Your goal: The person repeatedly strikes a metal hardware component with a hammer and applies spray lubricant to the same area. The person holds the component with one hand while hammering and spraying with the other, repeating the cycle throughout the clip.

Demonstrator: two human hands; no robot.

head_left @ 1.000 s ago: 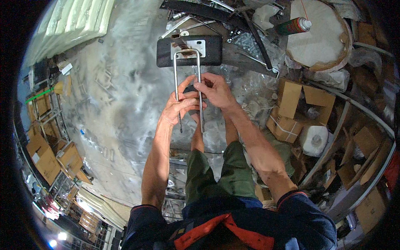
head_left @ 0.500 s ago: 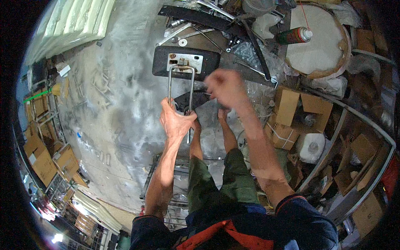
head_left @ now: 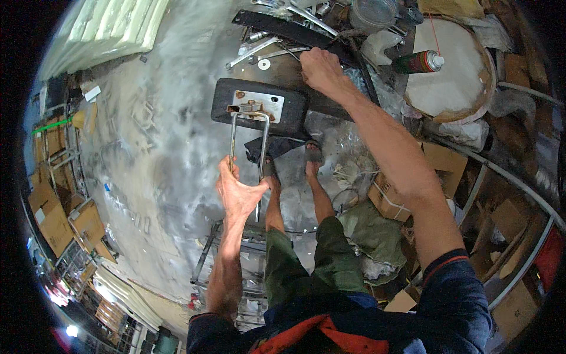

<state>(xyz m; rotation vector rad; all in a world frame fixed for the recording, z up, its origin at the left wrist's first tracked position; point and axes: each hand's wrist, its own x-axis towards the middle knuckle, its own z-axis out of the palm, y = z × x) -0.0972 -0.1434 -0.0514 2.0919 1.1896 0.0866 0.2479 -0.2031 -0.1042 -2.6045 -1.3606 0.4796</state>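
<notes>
My left hand (head_left: 240,192) is closed round a bent U-shaped metal bar (head_left: 263,150). The bar's far end meets a metal plate (head_left: 273,105) with rusty spots, set on a black rounded pad (head_left: 224,97). A short square metal tube (head_left: 243,108) sits on that plate by the bend. My right hand (head_left: 323,69) is stretched out over the tools at the far side, its fingers curled down by a thin dark rod (head_left: 289,52). Whatever the fingers hold is hidden. Close by lie a wrench (head_left: 252,53) and a pale washer (head_left: 264,64).
A spray can (head_left: 417,62) lies on a round pale-topped stool (head_left: 448,88) at the far right. Behind the tools stands a bucket (head_left: 372,13). Cardboard boxes (head_left: 386,197) crowd the right, and white wrapped slabs (head_left: 109,29) stand at the far left.
My right hand has moved away from beside the pad, out to the tools at the far side. The pad and bar have tilted and come slightly nearer with my left hand.
</notes>
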